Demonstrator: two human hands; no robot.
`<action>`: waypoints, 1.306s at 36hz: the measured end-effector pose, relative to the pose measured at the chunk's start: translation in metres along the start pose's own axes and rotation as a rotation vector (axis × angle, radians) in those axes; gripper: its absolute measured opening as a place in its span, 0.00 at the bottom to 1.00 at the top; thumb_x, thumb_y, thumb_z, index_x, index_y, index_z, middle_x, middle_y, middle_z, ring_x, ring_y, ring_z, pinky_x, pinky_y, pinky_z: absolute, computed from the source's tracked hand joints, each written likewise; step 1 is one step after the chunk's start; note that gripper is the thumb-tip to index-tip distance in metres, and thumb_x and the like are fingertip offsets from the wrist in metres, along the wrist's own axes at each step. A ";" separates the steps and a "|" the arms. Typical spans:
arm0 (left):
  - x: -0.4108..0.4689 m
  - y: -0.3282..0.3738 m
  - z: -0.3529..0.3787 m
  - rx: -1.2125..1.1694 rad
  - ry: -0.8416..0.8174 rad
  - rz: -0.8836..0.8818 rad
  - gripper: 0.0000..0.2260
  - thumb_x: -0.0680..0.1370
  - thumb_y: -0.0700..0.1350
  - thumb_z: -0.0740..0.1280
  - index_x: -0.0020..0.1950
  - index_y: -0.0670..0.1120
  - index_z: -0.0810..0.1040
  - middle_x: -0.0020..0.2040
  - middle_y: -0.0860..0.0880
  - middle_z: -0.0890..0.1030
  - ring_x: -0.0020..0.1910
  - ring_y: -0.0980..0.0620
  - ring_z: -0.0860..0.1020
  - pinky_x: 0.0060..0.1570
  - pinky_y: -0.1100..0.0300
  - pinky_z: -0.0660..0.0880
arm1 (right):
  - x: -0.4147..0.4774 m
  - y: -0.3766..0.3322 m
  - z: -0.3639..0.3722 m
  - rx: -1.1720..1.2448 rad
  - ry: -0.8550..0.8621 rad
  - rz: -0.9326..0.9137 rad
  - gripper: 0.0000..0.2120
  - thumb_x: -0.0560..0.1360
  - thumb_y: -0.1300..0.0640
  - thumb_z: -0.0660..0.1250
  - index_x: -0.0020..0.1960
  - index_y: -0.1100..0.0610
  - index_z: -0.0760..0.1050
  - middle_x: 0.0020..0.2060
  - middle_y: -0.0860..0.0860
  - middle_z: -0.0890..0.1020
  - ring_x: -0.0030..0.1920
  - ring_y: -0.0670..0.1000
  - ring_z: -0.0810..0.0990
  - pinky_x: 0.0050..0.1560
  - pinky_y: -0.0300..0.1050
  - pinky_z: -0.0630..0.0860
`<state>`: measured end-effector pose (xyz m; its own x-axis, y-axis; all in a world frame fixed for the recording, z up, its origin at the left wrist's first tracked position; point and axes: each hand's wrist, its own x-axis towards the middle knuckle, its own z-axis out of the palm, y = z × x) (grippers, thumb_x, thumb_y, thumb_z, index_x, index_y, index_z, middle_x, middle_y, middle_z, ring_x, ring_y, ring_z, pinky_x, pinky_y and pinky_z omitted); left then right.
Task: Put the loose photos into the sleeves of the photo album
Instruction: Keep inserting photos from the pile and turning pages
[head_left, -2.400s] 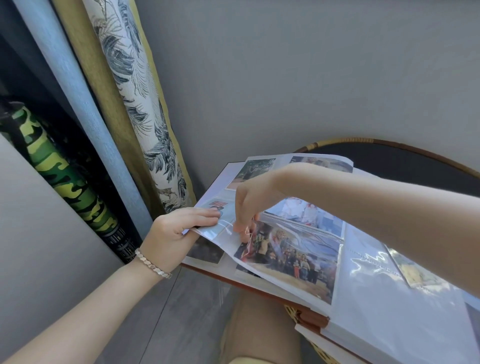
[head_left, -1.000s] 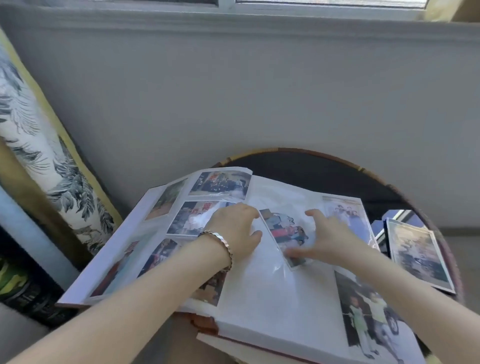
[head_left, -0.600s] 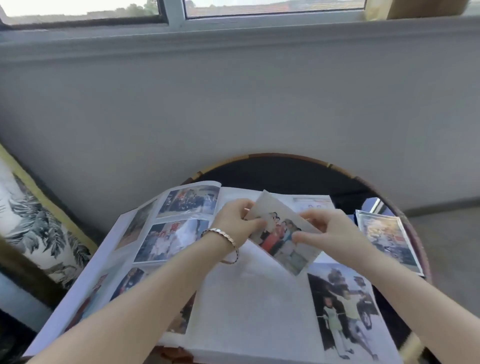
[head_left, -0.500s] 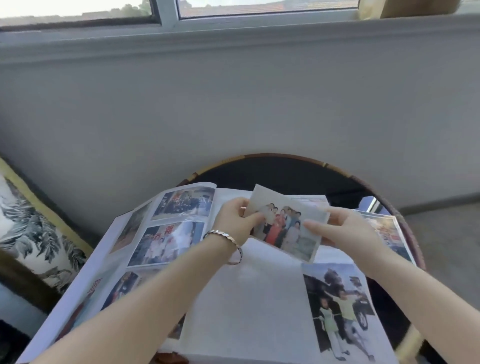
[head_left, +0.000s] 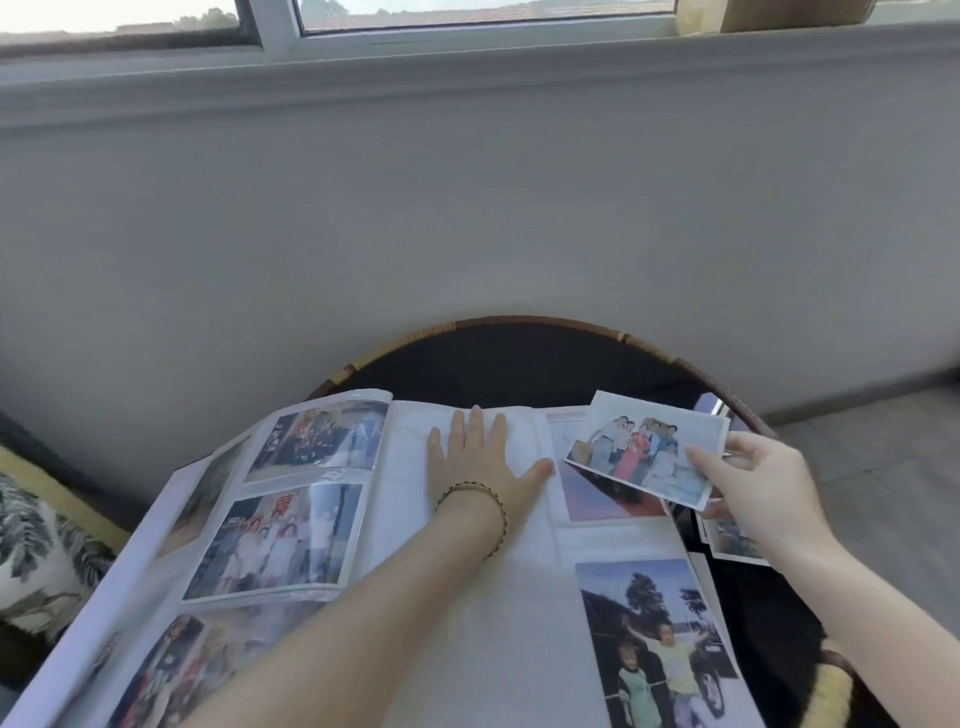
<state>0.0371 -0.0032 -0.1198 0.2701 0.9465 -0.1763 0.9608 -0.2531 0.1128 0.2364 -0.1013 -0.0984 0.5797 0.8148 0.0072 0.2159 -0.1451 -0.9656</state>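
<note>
Low at the far left edge of my feed I see a strip of leaf-patterned fabric. Next to it, the photo album lies open across the lower half of the frame. It rests on a round dark desk with a cane rim, which stands against a grey wall under a window.

The album's left page curves upward, and its sleeves are filled with group photos stacked one above another.

In the centre, the left hand lies palm down on the white right-hand page. Its fingers are straight and slightly spread and grip nothing. There is a thin bracelet at the wrist.

Right of the thumb, a sleeved reddish photo is partly covered from above. Below it, at the lower right, a sleeve holds a photo of children in front of a dark car.

The loose photo, a group shot, is held tilted over the album's upper right corner and is not in any sleeve. The right hand pinches its right edge, thumb on top and fingers underneath.

Under that hand, more loose photos lie on the desk just beside the album's right edge. The two hands are well apart.
</note>
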 end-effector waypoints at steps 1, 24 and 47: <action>0.000 -0.001 0.001 -0.004 0.002 0.001 0.33 0.77 0.67 0.45 0.77 0.52 0.43 0.77 0.50 0.40 0.76 0.50 0.37 0.72 0.47 0.36 | 0.001 0.001 0.000 -0.015 0.000 -0.006 0.03 0.75 0.63 0.67 0.47 0.58 0.78 0.36 0.48 0.82 0.31 0.47 0.81 0.22 0.37 0.75; 0.003 -0.004 0.003 -0.016 0.026 0.017 0.23 0.83 0.48 0.42 0.77 0.52 0.39 0.77 0.52 0.39 0.76 0.51 0.38 0.72 0.49 0.37 | -0.003 -0.010 0.036 -0.195 -0.130 -0.141 0.05 0.75 0.59 0.67 0.50 0.53 0.76 0.41 0.51 0.82 0.41 0.49 0.82 0.25 0.34 0.75; 0.006 -0.003 0.003 -0.006 0.017 0.012 0.22 0.83 0.49 0.41 0.77 0.52 0.40 0.77 0.51 0.38 0.76 0.51 0.38 0.72 0.49 0.36 | -0.013 -0.020 0.035 -0.296 -0.076 -0.259 0.09 0.74 0.60 0.68 0.54 0.57 0.79 0.42 0.51 0.83 0.40 0.47 0.82 0.22 0.36 0.75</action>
<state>0.0356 0.0025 -0.1239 0.2808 0.9467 -0.1581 0.9570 -0.2637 0.1208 0.1969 -0.0889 -0.0882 0.4186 0.8834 0.2107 0.5706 -0.0754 -0.8178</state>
